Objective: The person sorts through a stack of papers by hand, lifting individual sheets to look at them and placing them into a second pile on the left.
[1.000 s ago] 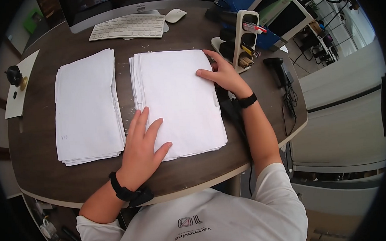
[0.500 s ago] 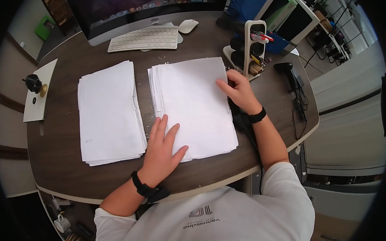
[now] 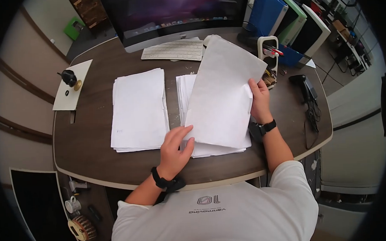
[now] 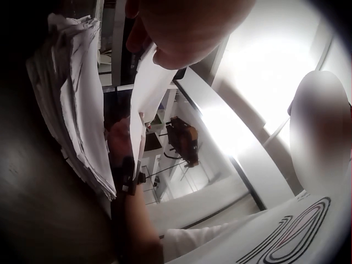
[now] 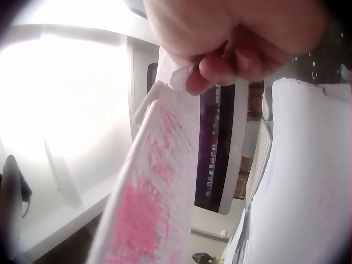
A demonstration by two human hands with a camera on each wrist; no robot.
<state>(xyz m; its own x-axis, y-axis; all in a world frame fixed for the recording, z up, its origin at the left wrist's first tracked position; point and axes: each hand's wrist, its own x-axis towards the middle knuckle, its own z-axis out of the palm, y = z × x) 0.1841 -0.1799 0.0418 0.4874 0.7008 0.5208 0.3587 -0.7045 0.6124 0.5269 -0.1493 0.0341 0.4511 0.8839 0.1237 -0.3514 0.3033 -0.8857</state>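
Note:
A white paper sheet (image 3: 224,93) is raised and tilted over the right-hand paper stack (image 3: 185,90), hiding most of it. My right hand (image 3: 260,100) pinches its right edge, thumb on the upper face. Pink scribbles cover the sheet's underside (image 5: 143,214) in the right wrist view, where a small flap of it is folded at my fingers. At the lower left corner my left hand (image 3: 175,151) pinches the sheet between thumb and fingers. Left of it lies a second paper stack (image 3: 137,110), with a small faint mark near its lower left.
Behind the papers stand a keyboard (image 3: 172,50) and a monitor (image 3: 180,17). A pen holder (image 3: 271,48) and several upright folders (image 3: 272,11) are at the back right. A corded black scanner-like device (image 3: 302,87) lies on the right; a white board (image 3: 78,89) sits at the left edge.
The top sheet has risen off the right-hand stack and turned at an angle, its right edge lifted by my right hand. My left hand now pinches its lower left corner. The head view has shifted left.

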